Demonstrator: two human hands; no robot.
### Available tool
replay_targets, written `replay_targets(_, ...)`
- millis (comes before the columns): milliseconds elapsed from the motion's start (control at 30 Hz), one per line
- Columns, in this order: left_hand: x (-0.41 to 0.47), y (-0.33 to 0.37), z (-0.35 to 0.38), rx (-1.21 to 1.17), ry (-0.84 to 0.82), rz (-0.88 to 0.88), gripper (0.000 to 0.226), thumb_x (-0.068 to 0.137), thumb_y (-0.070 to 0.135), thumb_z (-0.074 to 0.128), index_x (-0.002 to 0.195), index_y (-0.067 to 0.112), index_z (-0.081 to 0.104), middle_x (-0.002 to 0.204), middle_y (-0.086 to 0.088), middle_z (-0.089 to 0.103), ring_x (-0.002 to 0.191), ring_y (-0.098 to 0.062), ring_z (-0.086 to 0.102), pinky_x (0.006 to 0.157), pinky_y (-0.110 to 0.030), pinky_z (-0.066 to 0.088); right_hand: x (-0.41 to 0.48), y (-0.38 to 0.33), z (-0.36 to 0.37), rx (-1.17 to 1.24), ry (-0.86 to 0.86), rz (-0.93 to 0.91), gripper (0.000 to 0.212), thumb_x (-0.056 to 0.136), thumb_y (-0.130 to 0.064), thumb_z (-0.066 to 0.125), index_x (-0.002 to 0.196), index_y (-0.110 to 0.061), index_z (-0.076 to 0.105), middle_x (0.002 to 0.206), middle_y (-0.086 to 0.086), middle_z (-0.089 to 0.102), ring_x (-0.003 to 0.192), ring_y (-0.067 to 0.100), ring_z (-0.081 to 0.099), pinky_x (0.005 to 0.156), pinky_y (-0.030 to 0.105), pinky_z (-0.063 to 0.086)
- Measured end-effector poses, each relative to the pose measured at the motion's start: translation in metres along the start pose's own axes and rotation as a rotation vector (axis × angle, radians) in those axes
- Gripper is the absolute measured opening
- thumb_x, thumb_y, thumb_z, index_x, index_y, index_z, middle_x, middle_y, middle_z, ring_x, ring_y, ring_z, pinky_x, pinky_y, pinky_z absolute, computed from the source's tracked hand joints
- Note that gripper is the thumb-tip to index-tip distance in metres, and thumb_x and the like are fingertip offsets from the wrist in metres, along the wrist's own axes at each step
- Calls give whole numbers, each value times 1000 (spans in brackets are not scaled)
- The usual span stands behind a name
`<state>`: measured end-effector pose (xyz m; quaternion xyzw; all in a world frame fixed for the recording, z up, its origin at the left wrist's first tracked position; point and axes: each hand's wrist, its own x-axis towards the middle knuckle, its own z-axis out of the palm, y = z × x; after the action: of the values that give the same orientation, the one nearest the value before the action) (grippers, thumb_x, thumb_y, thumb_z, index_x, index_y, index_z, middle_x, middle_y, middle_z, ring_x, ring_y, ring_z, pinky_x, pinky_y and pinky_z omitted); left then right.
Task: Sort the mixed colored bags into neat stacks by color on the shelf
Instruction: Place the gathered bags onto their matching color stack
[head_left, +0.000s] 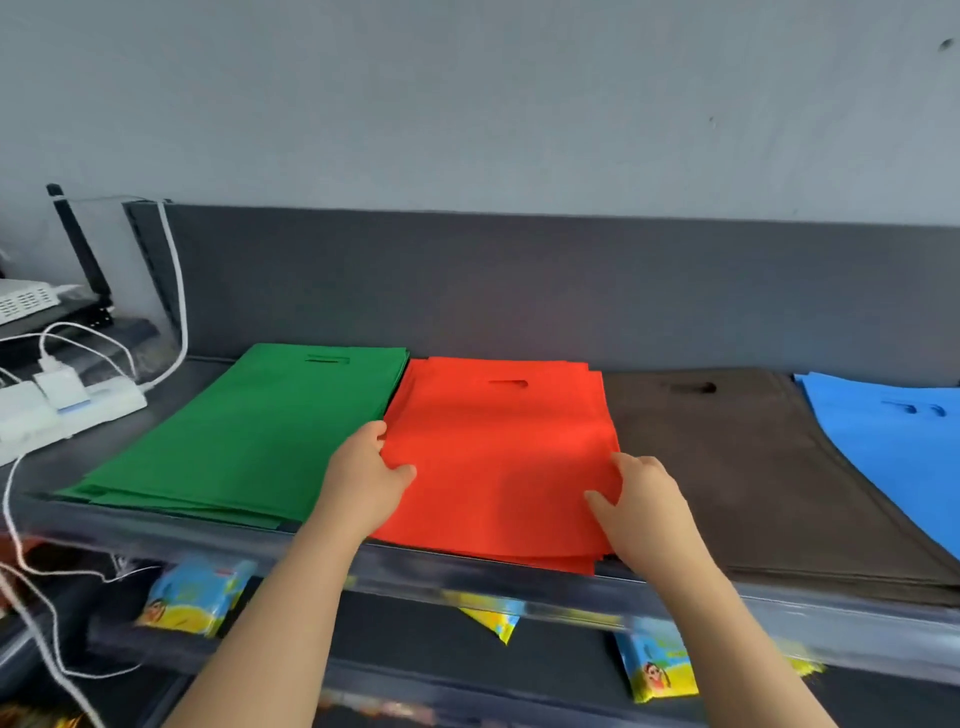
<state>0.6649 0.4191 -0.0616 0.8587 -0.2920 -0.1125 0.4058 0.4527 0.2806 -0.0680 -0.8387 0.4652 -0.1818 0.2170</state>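
Four stacks lie side by side on the shelf (182, 535). Left to right: green stack (249, 436), red stack (498, 457), brown stack (727, 467), blue stack (893, 447), the last partly out of frame. Colours look already separated, so this is prob. the tidy-up stage.

Both hands are on the red stack, near half. The left hand (371, 467) is at its left edge, thumb on top and fingers (376, 431) curled round the edge, clamped on the stack. The right hand (644, 499) does the same at the right edge, thumb laid on top and fingers bent over the side. The red stack touches or just overlaps the green on its left and sits right against the brown.

Handling: the bags look like thin non-woven fabric, i.e. light, soft and floppy, with no stiffness of their own. Layers prob. slide on each other: the near right corner of the red stack shows fanned-out edges. Best to hold at the two long sides w/ both hands and squeeze inward to square up. A one-corner lift would let it droop and shed layers. The handle cut-out (508, 384) at the far end is OK for a single bag, not for a pile.

Off to the left there's a white power strip (67, 410) w/ cables, and coloured packets (197, 597) hang below the shelf.
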Motion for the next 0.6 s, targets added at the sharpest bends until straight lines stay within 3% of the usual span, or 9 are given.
replay_targets(100, 0, -10, -5, 106, -21, 25, 64, 87, 12, 64, 145, 10, 36, 140, -10, 49, 113, -22, 55, 99, -31, 40, -7, -11, 13, -95, -19, 9, 33, 93, -28, 52, 117, -6, 53, 123, 8, 48, 100, 26, 57, 75, 29, 40)
replay_targets(233, 8, -13, -8, 238, -33, 57, 60, 92, 12, 58, 146, 10, 33, 137, -13, 49, 123, -29, 49, 105, -39, 40, -5, -21, 23, -243, 24, -42, 26, 92, -33, 49, 98, -9, 57, 112, 7, 54, 98, 26, 51, 82, 33, 44)
replay_targets(333, 6, -9, -5, 350, 27, 147, 55, 94, 15, 54, 145, 8, 35, 144, -10, 42, 131, -27, 40, 108, -36, 34, -3, -18, 19, -322, 92, -82, 27, 91, -34, 49, 103, -12, 59, 117, 5, 55, 104, 27, 48, 87, 35, 42)
replay_targets(433, -1, -1, 2, 379, 101, 301, 47, 96, 18, 50, 141, 8, 42, 141, -7, 46, 127, -25, 43, 105, -35, 36, -6, -15, 10, -224, 181, -108, 20, 90, -27, 50, 98, -12, 61, 112, 1, 60, 99, 26, 52, 80, 34, 42)
replay_targets(533, -12, 14, 15, 302, 72, 411, 42, 96, 22, 49, 137, 11, 49, 136, -4, 52, 123, -22, 48, 102, -33, 39, -16, -10, 0, -172, 229, -86, 19, 92, -21, 49, 100, -8, 61, 109, 3, 63, 100, 26, 54, 78, 34, 43)
replay_targets(600, -22, 27, 28, 262, 32, 481, 41, 95, 25, 50, 135, 13, 51, 134, -2, 54, 122, -20, 49, 102, -31, 38, -23, -2, -9, -181, 262, -86, 26, 93, -20, 51, 112, -5, 61, 118, 6, 62, 109, 27, 55, 88, 34, 42)
